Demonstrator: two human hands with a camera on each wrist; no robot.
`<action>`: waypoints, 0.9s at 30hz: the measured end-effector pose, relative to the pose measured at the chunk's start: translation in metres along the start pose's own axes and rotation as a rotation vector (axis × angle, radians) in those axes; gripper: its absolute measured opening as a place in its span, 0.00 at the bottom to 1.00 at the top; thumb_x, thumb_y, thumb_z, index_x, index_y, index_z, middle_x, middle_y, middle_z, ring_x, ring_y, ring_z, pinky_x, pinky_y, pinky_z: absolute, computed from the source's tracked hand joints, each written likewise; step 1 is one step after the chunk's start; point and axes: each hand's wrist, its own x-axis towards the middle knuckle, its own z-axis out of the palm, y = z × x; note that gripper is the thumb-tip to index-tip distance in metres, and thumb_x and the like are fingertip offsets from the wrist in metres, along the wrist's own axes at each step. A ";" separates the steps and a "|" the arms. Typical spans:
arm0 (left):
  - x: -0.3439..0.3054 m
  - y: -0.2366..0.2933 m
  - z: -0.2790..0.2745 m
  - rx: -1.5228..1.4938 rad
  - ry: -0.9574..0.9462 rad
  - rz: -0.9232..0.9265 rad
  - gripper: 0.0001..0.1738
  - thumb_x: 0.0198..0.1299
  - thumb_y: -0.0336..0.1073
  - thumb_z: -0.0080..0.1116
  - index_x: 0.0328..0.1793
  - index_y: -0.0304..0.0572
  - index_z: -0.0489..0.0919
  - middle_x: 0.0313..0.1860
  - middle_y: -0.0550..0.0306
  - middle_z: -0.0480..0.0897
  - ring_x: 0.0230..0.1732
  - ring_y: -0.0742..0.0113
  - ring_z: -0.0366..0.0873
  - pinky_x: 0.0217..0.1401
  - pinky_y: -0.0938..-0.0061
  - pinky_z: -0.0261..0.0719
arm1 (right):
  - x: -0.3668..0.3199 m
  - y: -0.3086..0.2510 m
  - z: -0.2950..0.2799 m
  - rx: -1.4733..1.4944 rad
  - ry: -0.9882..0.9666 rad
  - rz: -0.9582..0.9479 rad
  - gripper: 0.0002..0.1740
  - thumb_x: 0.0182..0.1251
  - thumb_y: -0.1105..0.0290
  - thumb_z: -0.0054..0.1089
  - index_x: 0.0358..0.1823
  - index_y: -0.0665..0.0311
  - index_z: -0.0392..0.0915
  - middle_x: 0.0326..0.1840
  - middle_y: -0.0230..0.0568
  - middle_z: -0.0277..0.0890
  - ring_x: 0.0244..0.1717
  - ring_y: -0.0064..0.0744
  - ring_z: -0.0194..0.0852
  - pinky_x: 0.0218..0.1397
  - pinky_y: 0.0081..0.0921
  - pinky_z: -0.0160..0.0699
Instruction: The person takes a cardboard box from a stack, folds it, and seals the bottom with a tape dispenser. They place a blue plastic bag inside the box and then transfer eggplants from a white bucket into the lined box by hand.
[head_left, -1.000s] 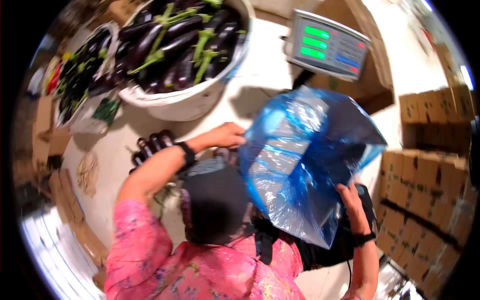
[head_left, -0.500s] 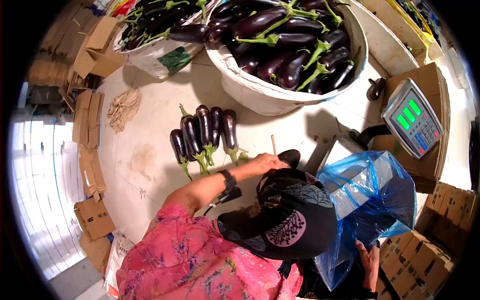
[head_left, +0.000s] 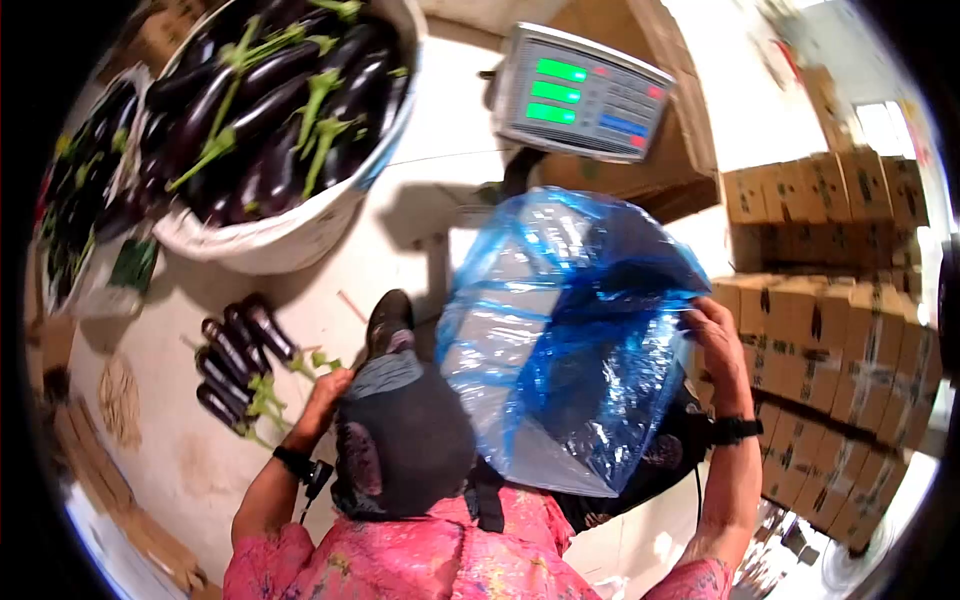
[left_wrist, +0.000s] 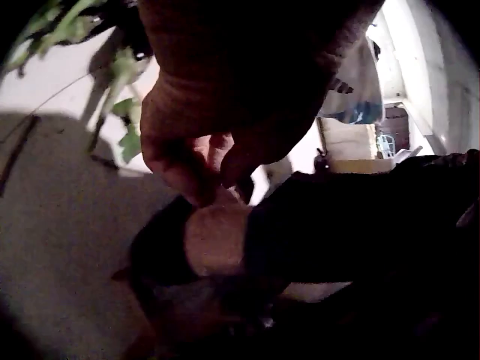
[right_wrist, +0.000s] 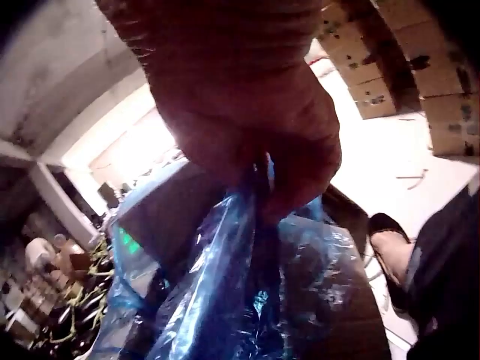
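A blue plastic bag (head_left: 600, 330) stands wide-mouthed in the head view, and my right hand (head_left: 718, 340) grips its right rim. In the right wrist view the fingers of my right hand (right_wrist: 262, 150) pinch gathered blue film (right_wrist: 247, 277). My left hand (head_left: 322, 400) is beside the cap, just right of several eggplants (head_left: 240, 350) lying on the floor. In the left wrist view my left hand (left_wrist: 217, 127) has loosely curled fingers above an ankle (left_wrist: 214, 240), with nothing visible held; the fingertips are dark.
A large white tub (head_left: 290, 245) heaped with eggplants stands at the upper left, a smaller full sack (head_left: 105, 280) beside it. The scale display (head_left: 585, 95) rises behind the bag, by an open carton (head_left: 690, 150). Stacked cartons (head_left: 830, 340) line the right. A shoe (head_left: 388, 318) is near the bag.
My left hand has drawn back from near the shoe towards the eggplants on the floor. My right hand has moved up the bag's rim, and the bag's mouth is spread wider. The head view has swung.
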 end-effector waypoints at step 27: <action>0.127 0.331 0.169 0.421 -0.307 0.674 0.20 0.63 0.37 0.62 0.60 0.41 0.78 0.59 0.51 0.77 0.57 0.60 0.78 0.61 0.68 0.77 | 0.094 0.084 0.179 -0.369 -0.271 -0.352 0.25 0.67 0.53 0.61 0.43 0.74 0.80 0.43 0.68 0.79 0.48 0.65 0.78 0.51 0.47 0.77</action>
